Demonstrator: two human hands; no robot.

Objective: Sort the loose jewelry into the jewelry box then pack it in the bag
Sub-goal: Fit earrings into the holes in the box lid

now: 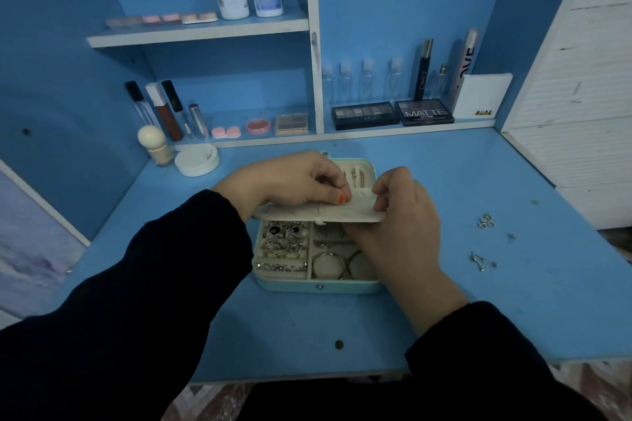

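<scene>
Left hand (pixel 301 181) and right hand (pixel 403 212) pinch the jewelry box (pixel 318 287) flap (pixel 342 214), mid-sorting I think; next, fetch the loose earrings (pixel 486 220).

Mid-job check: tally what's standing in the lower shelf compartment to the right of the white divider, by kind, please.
Clear bottles with white caps: 4
Small glass bottle with a metal top: 1
Black eyeshadow palettes: 2
Tall tubes: 2
White box: 1
Total: 10
</scene>
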